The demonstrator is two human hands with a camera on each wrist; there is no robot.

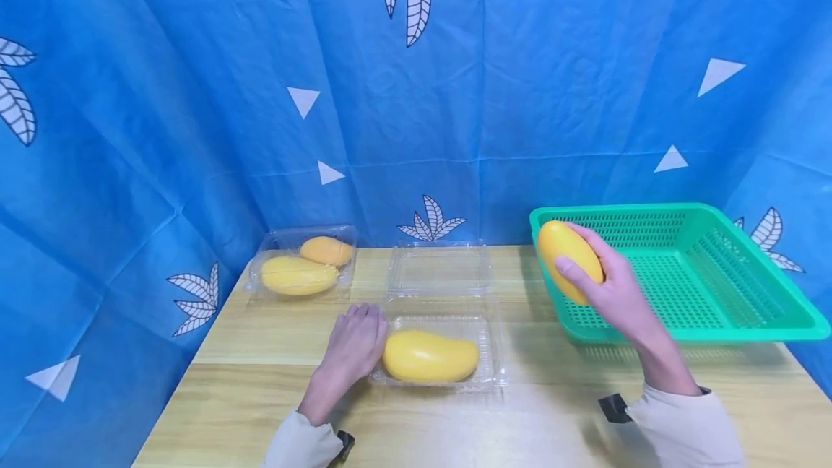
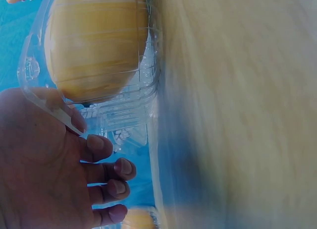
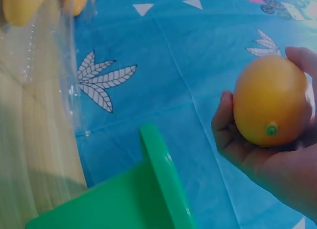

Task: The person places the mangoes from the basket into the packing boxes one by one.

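Note:
My right hand (image 1: 614, 284) grips a yellow mango (image 1: 568, 258), holding it up over the left side of the green basket (image 1: 689, 341). The right wrist view shows fingers and thumb wrapped round this mango (image 3: 271, 102), its small green stem end facing the camera. On the table, my left hand (image 1: 356, 341) pinches the left edge of an open clear plastic container (image 1: 497, 360). Another mango (image 1: 429, 357) lies in that container's near half. In the left wrist view, the left hand (image 2: 49, 154) has its thumb at the container's rim, the other fingers curled loosely below.
At the back left stands a closed clear container (image 1: 351, 276) with two mangoes (image 1: 299, 275) inside. The open container's lid (image 1: 440, 269) lies folded back toward the curtain. A blue patterned curtain (image 1: 416, 107) borders the wooden table (image 1: 260, 388) behind and at the left.

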